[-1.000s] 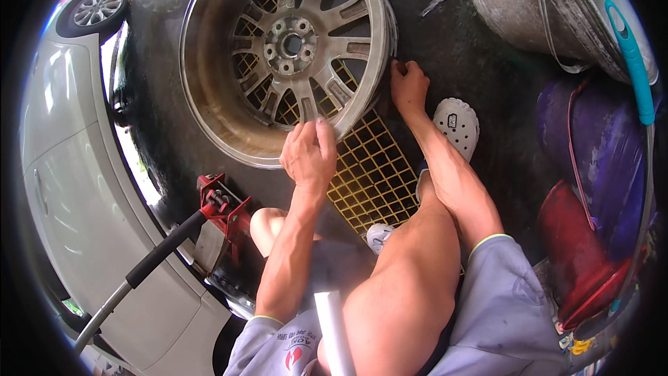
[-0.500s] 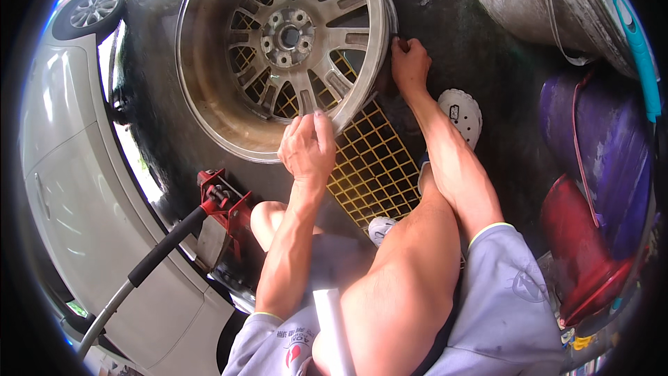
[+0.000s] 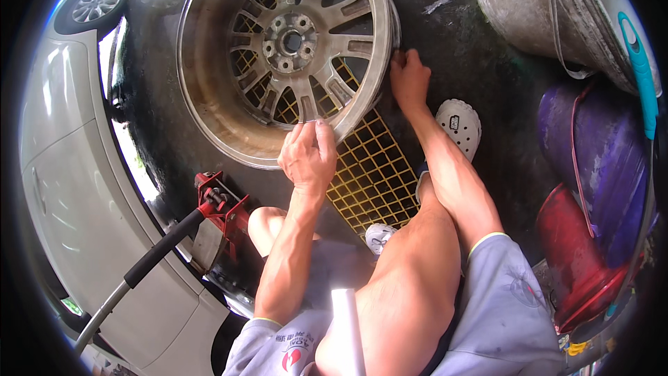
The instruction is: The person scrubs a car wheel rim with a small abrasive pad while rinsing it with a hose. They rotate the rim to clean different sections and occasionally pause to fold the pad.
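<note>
A bare alloy wheel rim [image 3: 348,44], brownish and grimy inside its barrel, lies in front of me with its spokes and hub showing. No tyre is on it. My left hand [image 3: 308,157] is closed over the near edge, fingertips curled onto the lip by a spoke. On the right side, my right hand [image 3: 410,82] is closed against the outer edge, its fingertips partly hidden by the wheel. Whether anything small lies in those fingers does not show.
A yellow grating [image 3: 372,170] runs under the wheel. Left are a red floor jack [image 3: 221,207] with a long handle and a pale car [image 3: 76,132]. Right stand a grey bucket [image 3: 518,17], a purple tub [image 3: 588,146] and a red container [image 3: 577,264]. My white clog [image 3: 459,129] is near my right hand.
The whole view has shifted slightly, so the wheel and both hands sit a little lower. Both hands stay at about the same places on the wheel.
</note>
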Tool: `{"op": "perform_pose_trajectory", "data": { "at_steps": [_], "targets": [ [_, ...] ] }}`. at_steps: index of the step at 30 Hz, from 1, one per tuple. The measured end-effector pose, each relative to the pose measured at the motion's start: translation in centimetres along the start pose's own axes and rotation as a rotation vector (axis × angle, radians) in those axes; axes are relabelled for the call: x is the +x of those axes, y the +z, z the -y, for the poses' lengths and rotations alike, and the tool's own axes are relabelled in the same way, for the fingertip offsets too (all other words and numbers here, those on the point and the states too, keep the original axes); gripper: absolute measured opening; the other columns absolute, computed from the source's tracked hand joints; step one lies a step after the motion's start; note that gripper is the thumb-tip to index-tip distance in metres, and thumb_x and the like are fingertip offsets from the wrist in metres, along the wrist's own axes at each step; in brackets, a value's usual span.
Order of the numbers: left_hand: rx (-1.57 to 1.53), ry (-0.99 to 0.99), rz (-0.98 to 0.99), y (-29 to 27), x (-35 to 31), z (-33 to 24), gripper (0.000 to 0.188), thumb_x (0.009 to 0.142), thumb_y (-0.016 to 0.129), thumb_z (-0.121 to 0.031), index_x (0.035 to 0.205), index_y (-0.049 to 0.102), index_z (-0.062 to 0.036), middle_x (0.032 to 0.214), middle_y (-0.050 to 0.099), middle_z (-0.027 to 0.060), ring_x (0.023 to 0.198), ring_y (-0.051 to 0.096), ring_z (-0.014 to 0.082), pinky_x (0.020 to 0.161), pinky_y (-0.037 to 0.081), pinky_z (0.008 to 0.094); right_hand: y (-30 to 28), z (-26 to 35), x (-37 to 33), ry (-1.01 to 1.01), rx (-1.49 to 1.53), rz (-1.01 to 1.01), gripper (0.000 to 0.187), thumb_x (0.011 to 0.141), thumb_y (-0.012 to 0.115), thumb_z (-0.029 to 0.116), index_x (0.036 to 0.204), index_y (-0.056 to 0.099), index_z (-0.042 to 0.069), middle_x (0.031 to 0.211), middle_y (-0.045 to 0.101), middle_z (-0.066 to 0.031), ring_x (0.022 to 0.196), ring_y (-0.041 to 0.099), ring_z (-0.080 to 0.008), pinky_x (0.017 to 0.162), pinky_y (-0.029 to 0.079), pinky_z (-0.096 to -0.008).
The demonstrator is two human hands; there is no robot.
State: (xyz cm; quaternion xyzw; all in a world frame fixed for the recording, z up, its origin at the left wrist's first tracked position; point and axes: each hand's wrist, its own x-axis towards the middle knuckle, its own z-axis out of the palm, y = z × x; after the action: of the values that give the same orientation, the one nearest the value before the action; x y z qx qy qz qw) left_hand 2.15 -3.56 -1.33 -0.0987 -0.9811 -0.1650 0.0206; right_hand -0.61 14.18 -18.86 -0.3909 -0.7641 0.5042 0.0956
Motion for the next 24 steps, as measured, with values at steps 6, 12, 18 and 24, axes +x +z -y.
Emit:
{"op": "perform_pose_trajectory", "data": {
  "at_steps": [6,12,18,24],
  "targets": [
    [0.003,-0.05,0.063,-0.7,0.1,-0.4,0.026,0.095,0.058,-0.023,0.076,0.064,-0.0056,0.073,0.061,0.0125,0.071,0.061,0.036,0.064,0.048,0.0473,0.2,0.0,1.0,0.023,0.054,-0.087,0.029,0.093,0.067,0.025,0.081,0.058,0.0,0.076,0.066,-0.0259,0.081,0.066,-0.0496,0.071,0.051,-0.0525],
    [0.054,-0.033,0.08,-0.4,0.4,-0.4,0.027,0.098,0.055,-0.026,0.089,0.075,-0.0094,0.077,0.065,0.0112,0.075,0.065,0.0337,0.068,0.049,0.0422,0.5,-0.9,3.1,-0.03,-0.059,-0.185,0.032,0.094,0.067,0.027,0.081,0.058,0.0,0.073,0.066,-0.0235,0.079,0.067,-0.0465,0.07,0.051,-0.0503],
    [0.014,-0.018,0.039,-0.2,0.3,-0.5,0.024,0.096,0.056,-0.023,0.084,0.071,-0.0083,0.076,0.065,0.0112,0.073,0.064,0.0337,0.066,0.049,0.0434,-0.5,-0.6,0.0,-0.063,0.019,-0.034,0.031,0.095,0.069,0.029,0.085,0.058,0.001,0.075,0.067,-0.0246,0.08,0.067,-0.047,0.068,0.051,-0.0519],
    [-0.001,-0.02,0.012,-0.3,-0.1,-0.5,0.024,0.093,0.059,-0.02,0.074,0.065,-0.006,0.074,0.063,0.0111,0.072,0.062,0.0342,0.065,0.049,0.0442,0.3,-0.2,-0.1,-0.098,-0.152,-0.018,0.028,0.094,0.066,0.028,0.092,0.057,0.002,0.079,0.067,-0.0287,0.08,0.066,-0.051,0.068,0.051,-0.0574]
  ]
}}
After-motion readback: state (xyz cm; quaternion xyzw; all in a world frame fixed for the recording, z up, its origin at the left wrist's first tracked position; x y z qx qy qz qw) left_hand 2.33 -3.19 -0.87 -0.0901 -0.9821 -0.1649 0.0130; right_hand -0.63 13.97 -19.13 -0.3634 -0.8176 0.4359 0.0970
